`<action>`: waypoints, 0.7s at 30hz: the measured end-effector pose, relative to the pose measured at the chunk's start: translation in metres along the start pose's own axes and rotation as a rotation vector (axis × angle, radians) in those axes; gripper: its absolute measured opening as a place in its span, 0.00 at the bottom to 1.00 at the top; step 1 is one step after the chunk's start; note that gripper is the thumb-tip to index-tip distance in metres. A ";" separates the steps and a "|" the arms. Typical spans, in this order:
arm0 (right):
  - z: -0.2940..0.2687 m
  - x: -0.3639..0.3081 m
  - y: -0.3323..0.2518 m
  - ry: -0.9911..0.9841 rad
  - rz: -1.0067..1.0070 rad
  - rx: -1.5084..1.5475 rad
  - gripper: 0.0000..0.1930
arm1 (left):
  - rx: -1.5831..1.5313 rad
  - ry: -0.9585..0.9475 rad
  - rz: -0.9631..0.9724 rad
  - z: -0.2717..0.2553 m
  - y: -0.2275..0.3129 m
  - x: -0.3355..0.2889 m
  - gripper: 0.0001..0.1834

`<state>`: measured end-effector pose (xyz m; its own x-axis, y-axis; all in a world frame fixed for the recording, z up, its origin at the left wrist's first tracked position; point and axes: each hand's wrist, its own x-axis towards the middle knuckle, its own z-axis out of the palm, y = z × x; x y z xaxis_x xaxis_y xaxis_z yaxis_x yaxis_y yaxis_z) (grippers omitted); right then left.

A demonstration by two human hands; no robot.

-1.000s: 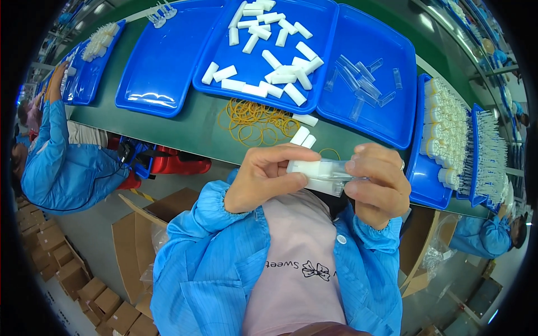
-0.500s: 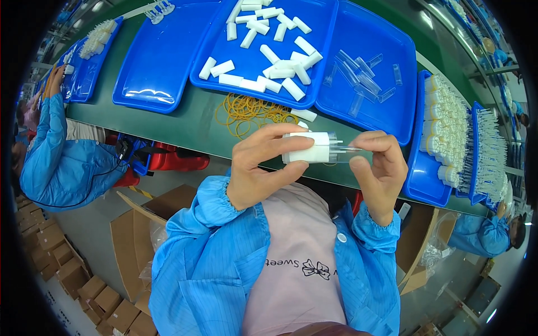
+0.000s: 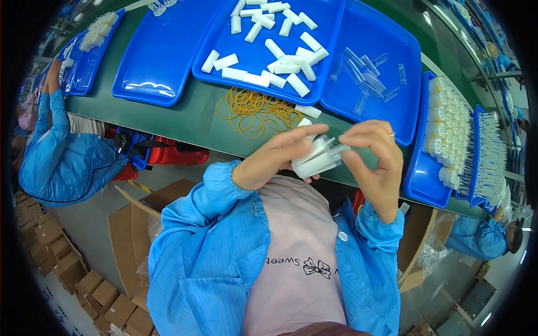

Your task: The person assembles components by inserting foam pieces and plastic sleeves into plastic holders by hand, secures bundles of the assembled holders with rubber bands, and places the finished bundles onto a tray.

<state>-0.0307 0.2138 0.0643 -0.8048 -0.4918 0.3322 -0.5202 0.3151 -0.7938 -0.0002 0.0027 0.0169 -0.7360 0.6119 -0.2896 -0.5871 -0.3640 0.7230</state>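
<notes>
My left hand [image 3: 272, 159] is closed round a bundle of white cylinders [image 3: 315, 164] with clear plastic pieces at its right end. The bundle is tilted, and my left fingers hide part of it. At that end, my right hand [image 3: 374, 168] pinches a clear plastic tube [image 3: 338, 150] between thumb and forefinger. Just beyond my hands, one loose white cylinder [image 3: 308, 112] lies on the green table beside a tangle of yellow rubber bands [image 3: 255, 112].
A blue tray [image 3: 210, 84] holds many white cylinders; the blue tray [image 3: 412, 50] beside it holds clear tubes. At right, a blue tray [image 3: 412, 182] carries rows of white assemblies. Another blue tray [image 3: 148, 73] stands at left. A co-worker in blue [image 3: 73, 157] sits far left.
The bundle has turned from level to slanted, and my left hand has rolled over it with its fingers stretched further. My right hand stays at its clear end.
</notes>
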 end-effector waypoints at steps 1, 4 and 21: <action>0.006 0.002 -0.003 0.100 -0.043 -0.205 0.17 | -0.087 -0.018 -0.052 0.000 -0.002 0.002 0.35; 0.011 -0.002 -0.013 0.121 -0.103 -0.394 0.29 | -0.236 0.011 0.059 0.005 -0.011 0.006 0.40; 0.044 -0.007 -0.008 -0.063 -0.072 -0.441 0.39 | -0.476 -0.109 0.064 -0.003 -0.019 0.003 0.36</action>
<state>-0.0085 0.1794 0.0461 -0.7499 -0.5698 0.3361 -0.6577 0.5869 -0.4722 0.0075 0.0093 0.0009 -0.7510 0.6385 -0.1684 -0.6495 -0.6682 0.3628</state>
